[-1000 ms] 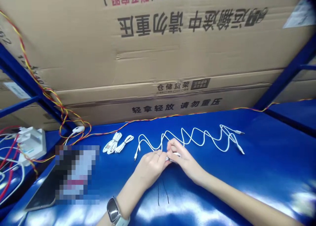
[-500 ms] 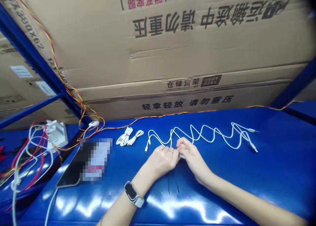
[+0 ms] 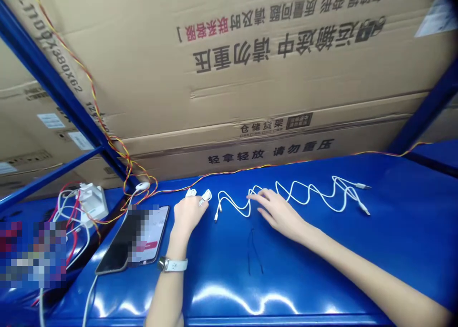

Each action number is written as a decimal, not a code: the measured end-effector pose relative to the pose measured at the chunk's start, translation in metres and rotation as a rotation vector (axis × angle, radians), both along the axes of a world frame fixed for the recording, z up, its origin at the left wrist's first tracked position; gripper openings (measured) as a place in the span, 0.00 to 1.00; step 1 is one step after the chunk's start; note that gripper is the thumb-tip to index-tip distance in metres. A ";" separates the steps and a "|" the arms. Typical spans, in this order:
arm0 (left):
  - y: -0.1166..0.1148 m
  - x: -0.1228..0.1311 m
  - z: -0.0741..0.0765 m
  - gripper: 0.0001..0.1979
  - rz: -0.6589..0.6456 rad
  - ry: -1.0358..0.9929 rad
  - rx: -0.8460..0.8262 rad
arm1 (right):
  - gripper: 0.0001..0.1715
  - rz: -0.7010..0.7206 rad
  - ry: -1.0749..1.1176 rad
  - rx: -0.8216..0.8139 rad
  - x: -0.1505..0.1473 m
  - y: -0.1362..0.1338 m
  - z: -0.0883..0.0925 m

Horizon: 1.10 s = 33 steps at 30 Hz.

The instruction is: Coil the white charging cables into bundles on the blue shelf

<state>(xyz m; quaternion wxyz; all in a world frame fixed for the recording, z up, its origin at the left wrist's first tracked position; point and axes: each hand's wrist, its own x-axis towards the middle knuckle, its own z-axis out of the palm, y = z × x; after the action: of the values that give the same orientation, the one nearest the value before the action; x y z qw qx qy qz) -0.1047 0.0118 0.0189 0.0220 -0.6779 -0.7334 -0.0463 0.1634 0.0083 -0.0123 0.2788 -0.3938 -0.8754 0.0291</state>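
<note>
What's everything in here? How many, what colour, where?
Boxes: several, brown, back
Labels: several, white, on boxes
Bars: several, blue, both sides
Shelf: one, blue, underneath
Twisted wire: uncountable, red-yellow, back
Block: one, white, far left
Tangled cables: several, red and white, left
Oval piece: one, white, left
Phones: apparently two, dark and lit, left
Bundled cables: two visible, white, centre-back
Loose cables: apparently two, white, centre-right
Strands: apparently two, black, centre-front
Watch: one, pale strap, front
Left hand: one, bare, at bundled cables
Right hand: one, bare, over loose cables
</note>
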 end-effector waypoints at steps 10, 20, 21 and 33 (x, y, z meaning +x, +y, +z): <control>0.002 0.003 -0.013 0.16 0.079 0.060 0.056 | 0.14 0.110 -0.233 0.103 -0.007 -0.007 -0.008; 0.004 -0.001 -0.014 0.09 0.010 -0.029 0.307 | 0.10 0.132 -0.145 0.159 -0.004 -0.007 -0.005; 0.004 -0.002 -0.014 0.09 0.015 -0.056 0.297 | 0.10 0.129 -0.122 0.166 -0.004 -0.007 -0.004; 0.005 0.002 -0.015 0.08 0.002 -0.140 0.148 | 0.11 0.095 0.013 0.198 -0.001 -0.011 0.002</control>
<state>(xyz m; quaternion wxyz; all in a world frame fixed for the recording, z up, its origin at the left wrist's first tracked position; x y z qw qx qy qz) -0.1030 0.0167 0.0035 0.0204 -0.6687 -0.7285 -0.1476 0.1620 -0.0022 -0.0108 0.3204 -0.3223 -0.8898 -0.0416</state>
